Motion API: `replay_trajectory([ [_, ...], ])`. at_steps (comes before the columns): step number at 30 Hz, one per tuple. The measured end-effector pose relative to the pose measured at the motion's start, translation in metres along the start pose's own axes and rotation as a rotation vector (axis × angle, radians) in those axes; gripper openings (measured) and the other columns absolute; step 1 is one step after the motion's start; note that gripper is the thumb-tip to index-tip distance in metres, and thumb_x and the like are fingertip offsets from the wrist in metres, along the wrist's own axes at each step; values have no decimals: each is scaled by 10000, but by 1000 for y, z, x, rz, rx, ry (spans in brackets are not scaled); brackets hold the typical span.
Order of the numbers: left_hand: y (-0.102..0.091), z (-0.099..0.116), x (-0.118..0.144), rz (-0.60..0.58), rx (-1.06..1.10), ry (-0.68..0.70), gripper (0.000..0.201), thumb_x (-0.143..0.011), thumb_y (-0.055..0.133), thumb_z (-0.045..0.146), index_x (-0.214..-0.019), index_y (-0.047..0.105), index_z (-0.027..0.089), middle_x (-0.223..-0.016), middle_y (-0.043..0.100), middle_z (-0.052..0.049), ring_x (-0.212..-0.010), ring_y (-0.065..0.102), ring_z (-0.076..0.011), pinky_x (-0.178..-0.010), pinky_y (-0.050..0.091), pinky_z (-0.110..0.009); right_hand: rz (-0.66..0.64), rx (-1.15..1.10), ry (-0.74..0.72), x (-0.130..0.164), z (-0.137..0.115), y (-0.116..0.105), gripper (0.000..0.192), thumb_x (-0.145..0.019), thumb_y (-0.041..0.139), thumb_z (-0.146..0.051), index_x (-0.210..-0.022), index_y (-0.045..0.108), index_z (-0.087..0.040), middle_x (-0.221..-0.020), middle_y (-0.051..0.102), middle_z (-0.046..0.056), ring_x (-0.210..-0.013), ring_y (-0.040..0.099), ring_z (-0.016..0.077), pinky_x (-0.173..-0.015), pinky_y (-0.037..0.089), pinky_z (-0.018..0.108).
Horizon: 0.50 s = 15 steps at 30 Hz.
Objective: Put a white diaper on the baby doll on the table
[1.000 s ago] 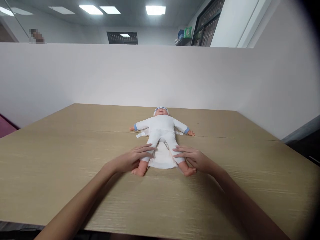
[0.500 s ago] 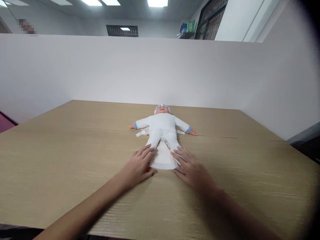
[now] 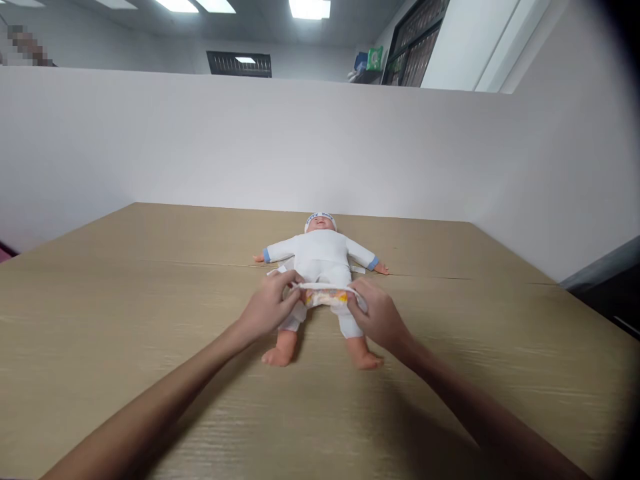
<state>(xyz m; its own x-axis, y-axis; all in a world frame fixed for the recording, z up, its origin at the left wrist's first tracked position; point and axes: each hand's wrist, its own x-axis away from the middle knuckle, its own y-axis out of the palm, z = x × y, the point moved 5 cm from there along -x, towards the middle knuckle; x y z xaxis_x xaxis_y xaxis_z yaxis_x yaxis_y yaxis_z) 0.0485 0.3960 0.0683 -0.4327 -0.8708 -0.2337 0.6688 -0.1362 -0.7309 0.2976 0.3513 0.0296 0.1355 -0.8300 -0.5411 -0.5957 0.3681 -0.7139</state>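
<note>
A baby doll (image 3: 323, 250) in white clothes and a white cap lies face up on the wooden table (image 3: 150, 320), head away from me, arms spread. A white diaper (image 3: 325, 293) with an orange and yellow print is folded up between its legs over the crotch. My left hand (image 3: 267, 307) pinches the diaper's front edge on the left side. My right hand (image 3: 377, 313) pinches the same edge on the right. The doll's bare feet point toward me, below my hands.
A white partition wall (image 3: 300, 147) runs along the table's far edge and turns along its right side. Diaper tabs (image 3: 274, 271) stick out beside the doll's waist. Ceiling lights and a dark window show above the partition.
My hands took the diaper's lower flap, which lay flat between the doll's legs, and lifted it up over the doll's crotch. The doll's feet have come into view.
</note>
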Motion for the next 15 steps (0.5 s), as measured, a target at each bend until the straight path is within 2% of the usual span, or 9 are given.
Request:
replay_trajectory([
  [3, -9, 2, -36, 8, 164, 41, 359, -1021, 524, 502, -1065, 687, 185, -1125, 717, -40, -1110, 614, -206, -1024, 445, -345, 56, -243, 119, -42, 11, -5, 291, -1019, 481, -364, -1007, 678, -150, -1088, 682, 78, -1101, 597, 167, -1048, 428, 285],
  [5, -12, -4, -63, 3, 239, 18, 409, -1019, 525, 565, -1085, 669, 188, -1115, 706, -26, -1068, 606, -187, -981, 438, -313, 74, -381, 279, -69, 24, -1, 327, -988, 483, -415, -960, 665, -144, -1088, 677, 83, -1093, 586, 170, -1060, 424, 281],
  [7, -11, -17, -90, -4, 290, -44, 423, -1010, 530, 601, -1066, 635, 194, -1021, 669, -11, -967, 568, -159, -894, 413, -282, 68, -434, 379, -93, 38, 7, 372, -966, 481, -471, -927, 647, -141, -1056, 676, 79, -1033, 574, 163, -1016, 430, 272],
  [9, -4, -33, -115, -19, 376, -119, 397, -980, 573, 585, -997, 590, 189, -956, 623, -9, -914, 532, -143, -843, 391, -261, 36, -479, 452, -113, 53, 20, 403, -938, 484, -505, -962, 658, -142, -1049, 694, 68, -986, 573, 153, -963, 443, 255],
  [11, 8, -51, -134, -44, 486, -199, 364, -936, 624, 544, -980, 575, 186, -991, 634, -23, -950, 555, -149, -860, 419, -253, -12, -543, 534, -125, 68, 36, 415, -903, 492, -510, -981, 663, -140, -1046, 714, 60, -955, 589, 145, -921, 461, 241],
  [15, 34, -75, -145, -93, 619, -311, 441, -871, 667, 562, -1101, 618, 189, -1081, 700, -61, -997, 632, -181, -915, 504, -287, -94, -684, 647, -126, 83, 57, 434, -866, 508, -505, -1035, 664, -137, -1144, 743, 62, -1016, 644, 145, -935, 505, 232],
])
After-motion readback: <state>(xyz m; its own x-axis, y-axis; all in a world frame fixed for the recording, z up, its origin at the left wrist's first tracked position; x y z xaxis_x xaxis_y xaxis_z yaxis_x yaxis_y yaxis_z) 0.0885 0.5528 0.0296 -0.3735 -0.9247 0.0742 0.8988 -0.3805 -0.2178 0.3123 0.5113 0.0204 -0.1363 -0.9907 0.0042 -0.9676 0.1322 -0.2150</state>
